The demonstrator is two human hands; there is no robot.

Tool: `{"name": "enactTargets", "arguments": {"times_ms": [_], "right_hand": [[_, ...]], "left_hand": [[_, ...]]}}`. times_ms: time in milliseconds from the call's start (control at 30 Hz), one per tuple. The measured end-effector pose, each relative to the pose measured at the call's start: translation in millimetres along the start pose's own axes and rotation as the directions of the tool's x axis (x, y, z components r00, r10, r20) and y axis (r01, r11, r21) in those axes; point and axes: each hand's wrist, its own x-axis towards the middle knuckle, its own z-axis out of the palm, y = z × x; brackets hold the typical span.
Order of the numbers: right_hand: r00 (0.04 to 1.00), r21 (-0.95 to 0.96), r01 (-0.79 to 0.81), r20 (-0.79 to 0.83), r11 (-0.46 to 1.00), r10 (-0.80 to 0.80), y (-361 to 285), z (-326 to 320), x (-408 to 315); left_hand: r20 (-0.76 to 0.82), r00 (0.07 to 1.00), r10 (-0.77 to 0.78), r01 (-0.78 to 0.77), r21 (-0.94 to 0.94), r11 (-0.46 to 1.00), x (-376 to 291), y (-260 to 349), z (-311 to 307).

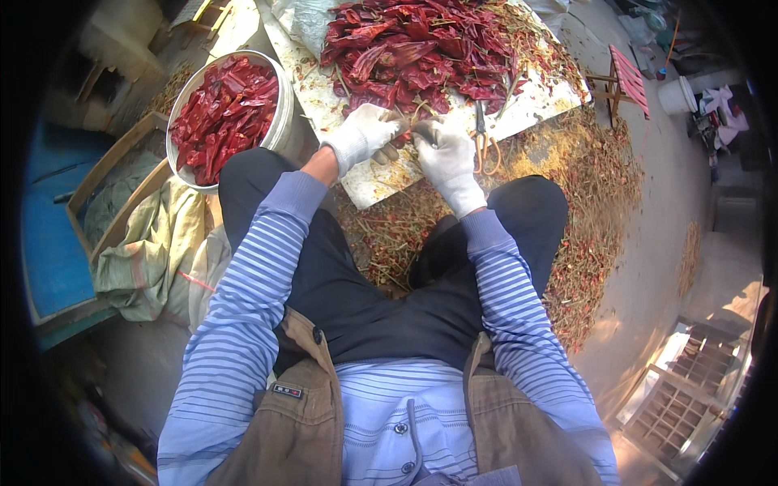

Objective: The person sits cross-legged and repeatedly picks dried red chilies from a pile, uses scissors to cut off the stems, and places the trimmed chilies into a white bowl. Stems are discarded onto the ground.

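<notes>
My left hand [367, 135], in a white work glove with dirty fingertips, is closed on a dried red chili pepper [400, 142] that is mostly hidden by the fingers. Meeting it fingertip to fingertip, my right hand [448, 159] wears a matching glove and pinches at the same pepper. Both hands are above the near part of a white board [380, 184]. Just beyond them lies a large heap of dried red chilies [419, 51]. Scissors with orange handles [484, 146] rest on the board beside my right hand, blades pointing away.
A white bucket [284, 103] full of red chili pieces stands by my left knee. Stem scraps [583, 255] cover the floor under and right of my legs. Woven sacks [152, 249] and a wooden frame [115, 176] lie left. A red slatted stool [629, 82] stands far right.
</notes>
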Motion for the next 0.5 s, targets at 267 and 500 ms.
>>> {"name": "enactTargets", "arguments": {"times_ms": [267,500], "right_hand": [[0.969,0.619,-0.221,0.055,0.753,0.24,-12,-17,1],[0.944,0.669,-0.319,0.156,0.671,0.292,-13,-22,-1]], "left_hand": [[0.114,0.951,0.286,-0.246,-0.276,0.929,-3,-4,-6],[0.114,0.947,0.299,-0.266,-0.238,0.934,-14,8,0]]}}
